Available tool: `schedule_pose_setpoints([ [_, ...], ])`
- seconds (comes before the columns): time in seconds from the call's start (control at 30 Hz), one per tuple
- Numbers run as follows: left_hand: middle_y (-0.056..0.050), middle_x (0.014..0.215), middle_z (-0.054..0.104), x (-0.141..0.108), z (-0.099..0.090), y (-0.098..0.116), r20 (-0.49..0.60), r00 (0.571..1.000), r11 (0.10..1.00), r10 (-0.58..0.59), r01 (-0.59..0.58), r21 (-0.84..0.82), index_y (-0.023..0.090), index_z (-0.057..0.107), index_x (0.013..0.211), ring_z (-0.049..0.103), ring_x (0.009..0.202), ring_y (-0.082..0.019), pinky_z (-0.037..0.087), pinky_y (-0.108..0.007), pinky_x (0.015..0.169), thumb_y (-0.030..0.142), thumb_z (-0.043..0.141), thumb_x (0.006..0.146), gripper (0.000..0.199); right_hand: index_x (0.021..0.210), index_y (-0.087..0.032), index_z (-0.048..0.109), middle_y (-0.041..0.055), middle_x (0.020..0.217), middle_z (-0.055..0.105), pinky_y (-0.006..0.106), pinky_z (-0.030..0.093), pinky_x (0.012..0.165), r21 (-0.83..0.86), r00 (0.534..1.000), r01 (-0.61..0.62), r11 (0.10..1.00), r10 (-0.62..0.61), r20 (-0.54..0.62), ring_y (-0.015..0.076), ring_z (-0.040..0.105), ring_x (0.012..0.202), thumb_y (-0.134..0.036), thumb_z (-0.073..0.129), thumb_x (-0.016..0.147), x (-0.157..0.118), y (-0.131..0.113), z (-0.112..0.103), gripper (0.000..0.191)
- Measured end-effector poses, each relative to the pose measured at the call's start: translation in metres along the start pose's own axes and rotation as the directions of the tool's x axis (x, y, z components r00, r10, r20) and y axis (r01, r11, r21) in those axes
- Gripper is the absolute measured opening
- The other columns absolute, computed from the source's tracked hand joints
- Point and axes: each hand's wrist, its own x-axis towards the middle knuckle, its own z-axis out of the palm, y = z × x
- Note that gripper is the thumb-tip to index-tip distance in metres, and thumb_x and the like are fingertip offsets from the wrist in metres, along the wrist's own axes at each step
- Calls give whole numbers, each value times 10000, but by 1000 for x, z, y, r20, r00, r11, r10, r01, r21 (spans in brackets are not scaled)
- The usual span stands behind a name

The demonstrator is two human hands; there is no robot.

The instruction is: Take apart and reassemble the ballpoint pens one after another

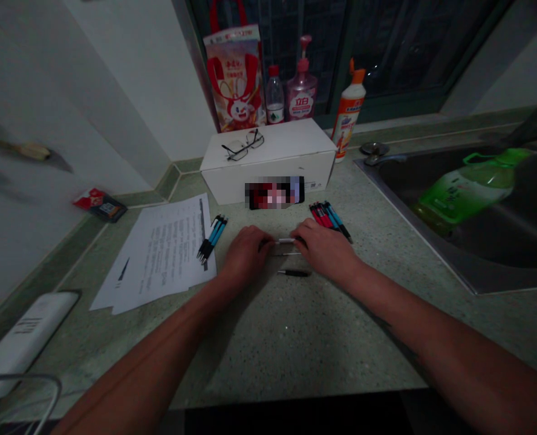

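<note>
Between my two hands is a small white pen part, held level just above the counter. My left hand is closed, its fingertips pinching the left end. On the other end, the fingertips of my right hand are closed as well. Right below lies a thin pen refill, partly hidden by the hands. Nearer to me is a black pen piece with a pointed light tip. Blue and black pens lie left of my left hand. Red, black and blue pens lie beyond my right hand.
Printed sheets lie at left, near a white power strip. A white box bears glasses, with a phone against its front. At right, a sink holds a green bottle. More bottles stand behind.
</note>
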Motion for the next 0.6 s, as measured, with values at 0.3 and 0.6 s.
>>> schedule_pose_setpoints([
  [0.3, -68, 894, 699, 1, -4, 5, -30, 999, 996, -30, 27, -83, 228, 736, 830, 635, 925, -261, 516, -435, 877, 169, 664, 890, 111, 1118, -210, 718, 84, 1166, 705, 310, 447, 661, 49, 999, 54, 997, -54, -2, 220, 696, 928, -258, 514, 1040, -2, -3, 0, 224],
  [0.6, -32, 890, 710, -1, -6, 4, -50, 989, 963, -136, 120, -241, 195, 731, 875, 639, 822, -191, 518, -340, 807, 192, 662, 921, 83, 1172, -203, 672, 82, 1155, 708, 312, 477, 732, 119, 988, 142, 983, -134, -72, 222, 691, 978, -234, 505, 1030, -2, 1, 9, 221],
])
